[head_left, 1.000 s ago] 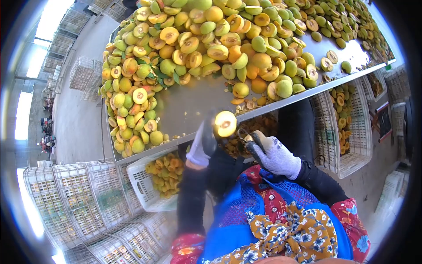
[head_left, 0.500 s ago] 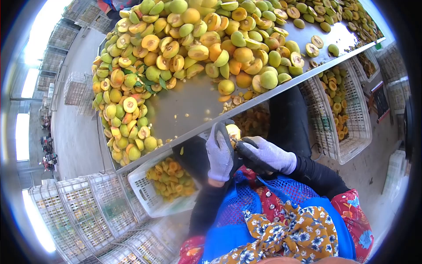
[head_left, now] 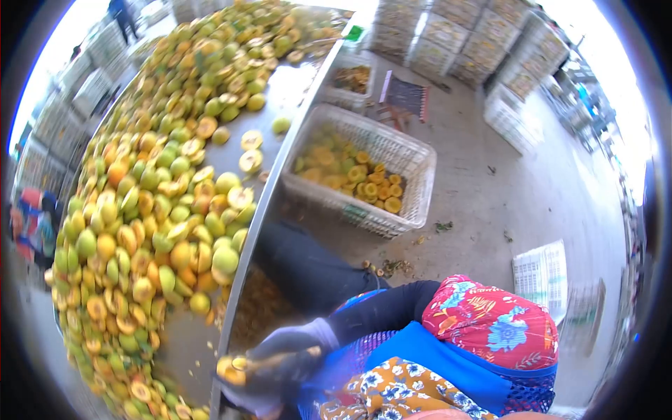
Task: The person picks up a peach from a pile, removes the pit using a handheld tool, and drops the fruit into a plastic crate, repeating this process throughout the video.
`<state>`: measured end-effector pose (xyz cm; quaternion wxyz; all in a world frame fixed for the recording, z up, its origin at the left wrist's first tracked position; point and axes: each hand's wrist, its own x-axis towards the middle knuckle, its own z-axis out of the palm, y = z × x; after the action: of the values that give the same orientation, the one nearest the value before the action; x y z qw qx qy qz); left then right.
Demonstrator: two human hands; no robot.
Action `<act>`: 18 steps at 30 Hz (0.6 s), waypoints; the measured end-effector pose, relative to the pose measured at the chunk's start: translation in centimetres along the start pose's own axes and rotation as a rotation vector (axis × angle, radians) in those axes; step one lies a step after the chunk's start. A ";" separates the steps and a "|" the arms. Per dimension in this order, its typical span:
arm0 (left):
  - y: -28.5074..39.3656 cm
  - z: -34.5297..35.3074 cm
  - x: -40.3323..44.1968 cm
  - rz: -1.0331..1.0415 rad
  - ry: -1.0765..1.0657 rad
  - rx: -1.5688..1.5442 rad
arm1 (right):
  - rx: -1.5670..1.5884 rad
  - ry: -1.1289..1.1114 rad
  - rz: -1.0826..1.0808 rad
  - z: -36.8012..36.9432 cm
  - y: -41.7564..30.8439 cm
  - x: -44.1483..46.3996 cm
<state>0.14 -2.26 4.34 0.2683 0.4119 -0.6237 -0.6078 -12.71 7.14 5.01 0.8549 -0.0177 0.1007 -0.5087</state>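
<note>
Blur covers both gloved hands at the lower left, close to the metal table's edge. My left hand (head_left: 252, 400) is closed on a cut peach (head_left: 233, 369), its yellow flesh showing. Just above it, my right hand (head_left: 290, 344) is near the fruit with its fingers curled; whatever they grip is smeared. The gloves are pale purple with dark palms and fingers. Beside the hands, the metal table (head_left: 187, 350) carries a large heap of green and yellow peaches (head_left: 147, 238), many of them halved.
A white crate (head_left: 413, 192) with peach halves stands on the floor beyond my leg, and a smaller crate (head_left: 350, 80) sits behind it. Stacked crates (head_left: 448, 35) line the back. Another person (head_left: 35, 220) is across the table at left. Scraps (head_left: 399, 267) lie on the floor.
The view has swung to the right, so the table and hands now appear farther left. The hands are more blurred, with the peach still in the left one.
</note>
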 end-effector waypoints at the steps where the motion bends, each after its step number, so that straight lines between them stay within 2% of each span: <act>1: 0.2 -0.1 0.7 0.002 -0.025 0.089 | -0.127 0.030 -0.061 0.1 -0.1 -0.3; 3: 0.3 -1.4 2.0 0.000 -0.043 0.299 | -0.045 -0.081 0.140 -4.8 -0.4 1.1; 4: 0.5 -2.2 2.6 -0.005 -0.034 0.442 | -0.556 0.203 0.038 -6.3 -0.4 1.3; 6: 0.9 -4.8 3.9 -0.010 -0.010 0.753 | -1.073 0.229 0.014 -5.7 -1.3 0.4; 7: 1.3 -6.1 4.5 -0.001 0.008 0.917 | -1.035 0.307 0.009 -3.1 -2.1 -1.1; 8: 1.8 -7.3 5.3 0.014 0.027 1.066 | -1.152 0.290 0.045 -6.0 -1.2 0.5; 9: 2.0 -8.2 6.3 0.028 0.039 1.187 | -1.297 0.280 -0.094 -9.3 0.4 2.2; 11: 1.9 -8.7 9.4 0.077 0.003 1.276 | -1.524 0.239 -0.232 -11.3 1.3 3.2; 14: -1.2 -6.3 16.5 0.183 -0.287 1.075 | -1.522 0.233 -0.252 -10.9 1.2 3.1; 15: -2.2 -4.1 17.5 0.258 -0.224 0.982 | -1.479 0.247 -0.227 -10.0 0.9 2.5; 16: -5.4 -4.0 19.7 0.345 -0.138 1.207 | -1.399 0.280 -0.166 -9.0 0.2 1.8; 18: -5.0 -3.1 18.8 0.299 -0.050 1.125 | -1.313 0.313 -0.096 -7.7 -0.6 0.4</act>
<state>-6.01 -19.33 -3.30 0.0762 0.3842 -0.9081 -0.1483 -14.49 7.07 -2.50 0.6186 -0.4639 0.5106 -0.3760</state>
